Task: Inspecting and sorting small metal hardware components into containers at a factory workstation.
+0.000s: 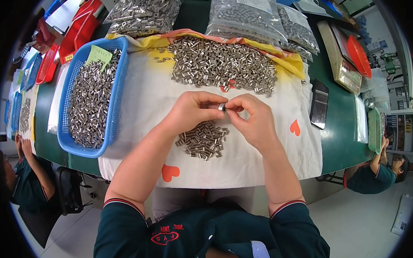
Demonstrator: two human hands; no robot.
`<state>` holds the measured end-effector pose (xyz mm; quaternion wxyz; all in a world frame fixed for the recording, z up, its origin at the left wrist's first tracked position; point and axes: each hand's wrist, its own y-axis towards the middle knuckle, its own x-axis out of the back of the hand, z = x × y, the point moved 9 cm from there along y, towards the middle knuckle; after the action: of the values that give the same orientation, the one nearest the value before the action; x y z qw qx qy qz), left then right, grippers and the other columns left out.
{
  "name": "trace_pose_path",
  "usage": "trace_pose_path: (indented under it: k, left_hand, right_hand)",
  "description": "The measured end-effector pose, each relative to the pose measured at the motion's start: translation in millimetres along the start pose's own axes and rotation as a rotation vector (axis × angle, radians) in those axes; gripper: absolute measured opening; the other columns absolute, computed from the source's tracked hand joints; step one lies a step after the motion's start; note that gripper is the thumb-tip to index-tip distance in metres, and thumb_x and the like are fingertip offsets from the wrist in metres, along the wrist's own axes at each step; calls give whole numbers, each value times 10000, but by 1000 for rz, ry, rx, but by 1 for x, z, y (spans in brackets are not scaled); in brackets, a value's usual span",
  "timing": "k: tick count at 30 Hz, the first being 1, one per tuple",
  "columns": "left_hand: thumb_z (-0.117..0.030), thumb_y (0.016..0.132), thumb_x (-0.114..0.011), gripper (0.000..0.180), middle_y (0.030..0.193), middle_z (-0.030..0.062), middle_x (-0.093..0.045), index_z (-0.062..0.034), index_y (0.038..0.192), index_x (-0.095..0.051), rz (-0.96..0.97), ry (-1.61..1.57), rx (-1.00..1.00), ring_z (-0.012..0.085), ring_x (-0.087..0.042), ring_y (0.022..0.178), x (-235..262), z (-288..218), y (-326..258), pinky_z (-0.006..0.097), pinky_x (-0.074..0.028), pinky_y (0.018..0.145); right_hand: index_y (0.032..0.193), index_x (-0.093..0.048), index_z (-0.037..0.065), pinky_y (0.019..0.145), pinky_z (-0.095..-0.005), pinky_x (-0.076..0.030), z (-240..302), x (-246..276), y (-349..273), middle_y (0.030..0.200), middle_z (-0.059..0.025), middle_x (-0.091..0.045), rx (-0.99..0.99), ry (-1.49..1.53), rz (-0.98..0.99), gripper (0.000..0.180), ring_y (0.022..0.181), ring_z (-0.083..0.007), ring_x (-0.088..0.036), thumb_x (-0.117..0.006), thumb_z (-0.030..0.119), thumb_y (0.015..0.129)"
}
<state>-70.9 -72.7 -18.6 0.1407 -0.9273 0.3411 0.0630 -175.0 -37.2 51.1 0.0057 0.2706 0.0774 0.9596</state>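
Small metal sleeve pinched between both hands above the near pile of sleeves.

The sleeve sits just beyond that near pile, its long axis hard to tell because fingertips cover most of it. The left hand and right hand meet on it from either side, each closed narrowly around it, about equally near. Farther from the pile, toward the table's back, lies the big heap of sleeves on the white cloth; to the pile's left stands a blue basket full of the same parts.
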Motion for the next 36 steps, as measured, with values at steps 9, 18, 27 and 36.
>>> trace_pose_path:
  k: [9,18,27,36]
  left_hand:
    - [18,717,-649,311,900,52,-615,30,1019,-580,-3,-88,-9,88,-574,774,1,1,-1,220,-477,691]
    - [-16,730,-661,296,855,26,-615,15,1016,-591,-36,-82,-45,56,-555,758,0,2,0,185,-460,664]
    - [-27,733,-661,287,868,38,-623,16,1010,-595,-45,-101,-57,67,-565,761,3,1,0,191,-466,670]
    - [-42,710,-687,302,783,20,-616,4,997,-607,82,87,-5,63,-550,708,-17,0,-2,208,-460,652]
  right_hand:
    - [833,-533,24,661,-229,-456,-8,0,-1,760,-31,-567,-31,266,-51,162,694,-110,-548,-587,-28,688]
    - [830,-530,29,617,-284,-481,14,1,-4,778,-88,-584,162,-131,-121,174,686,-204,-590,-595,-19,675]
    - [798,-549,27,592,-250,-455,-6,3,0,717,-60,-581,-8,101,7,141,647,-146,-567,-638,31,688]
    - [803,-571,19,566,-207,-409,-65,7,14,673,18,-538,-258,348,63,97,603,-59,-465,-627,57,733]
